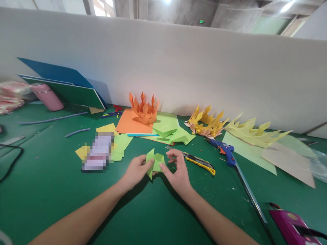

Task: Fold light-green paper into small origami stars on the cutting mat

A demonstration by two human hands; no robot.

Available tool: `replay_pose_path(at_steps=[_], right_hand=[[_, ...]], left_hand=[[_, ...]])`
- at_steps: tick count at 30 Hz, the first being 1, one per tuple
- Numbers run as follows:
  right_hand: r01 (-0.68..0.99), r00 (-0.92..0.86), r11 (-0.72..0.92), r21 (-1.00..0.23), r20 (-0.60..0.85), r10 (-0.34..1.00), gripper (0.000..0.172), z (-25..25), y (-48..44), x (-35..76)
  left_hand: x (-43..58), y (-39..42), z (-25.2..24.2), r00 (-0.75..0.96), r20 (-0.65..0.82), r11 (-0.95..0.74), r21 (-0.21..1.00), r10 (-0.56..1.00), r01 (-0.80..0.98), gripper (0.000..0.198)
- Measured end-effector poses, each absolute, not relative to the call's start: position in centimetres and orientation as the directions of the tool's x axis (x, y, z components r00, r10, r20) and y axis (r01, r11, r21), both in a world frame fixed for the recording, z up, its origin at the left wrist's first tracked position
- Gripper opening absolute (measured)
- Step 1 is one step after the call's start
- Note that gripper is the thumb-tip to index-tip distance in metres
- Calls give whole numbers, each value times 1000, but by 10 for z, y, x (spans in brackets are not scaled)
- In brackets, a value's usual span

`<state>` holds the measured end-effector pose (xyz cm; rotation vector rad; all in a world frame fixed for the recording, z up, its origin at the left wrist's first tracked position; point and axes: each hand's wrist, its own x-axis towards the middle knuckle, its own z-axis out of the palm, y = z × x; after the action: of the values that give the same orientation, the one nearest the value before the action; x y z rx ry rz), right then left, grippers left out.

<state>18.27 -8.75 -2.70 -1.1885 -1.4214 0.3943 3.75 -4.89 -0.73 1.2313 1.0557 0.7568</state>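
Left hand (136, 170) and right hand (178, 172) pinch a folded green paper (155, 161) at frame centre. Both grips close on it above the green worktop (51, 190); a yellow knife (201, 163) lies just right

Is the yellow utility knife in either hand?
No, the utility knife lies on the table; the left hand and right hand hold folded green paper.

Folded paper piece (155, 161) held between left hand (136, 170) and right hand (178, 172), low over the table (51, 190). Just right of that, utility knife (200, 162), then glue gun (226, 151) a bit further right. Behind the hands, loose paper sheets (127, 124) with a paper crown (144, 109) on top. Right of the crown, two spiky paper bunches (206, 124) along the partition (178, 68). Way off left, boards (68, 88) leaning against it.
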Motion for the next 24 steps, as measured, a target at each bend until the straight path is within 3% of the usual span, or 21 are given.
replay_pose_path(at_steps=[2, 5, 9, 16, 24], right_hand=[[579, 95, 468, -667, 625, 775, 6, -24, -89, 185], [711, -2, 437, -550, 621, 784, 14, -23, -91, 186], [757, 16, 362, -544, 569, 822, 25, -28, -89, 186], [687, 60, 386, -616, 577, 815, 5, -27, -87, 186], [767, -11, 418, -487, 642, 767, 10, -23, -91, 184]], left_hand=[[39, -49, -5, 337, -244, 262, 965, 910, -9, 31], [40, -49, -4, 279, -252, 279, 958, 926, -59, 32], [41, -50, -6, 257, -239, 258, 965, 936, -44, 34], [42, -52, -10, 266, -207, 221, 975, 942, -24, 47], [41, -51, -11, 253, -144, 151, 989, 957, -7, 47]])
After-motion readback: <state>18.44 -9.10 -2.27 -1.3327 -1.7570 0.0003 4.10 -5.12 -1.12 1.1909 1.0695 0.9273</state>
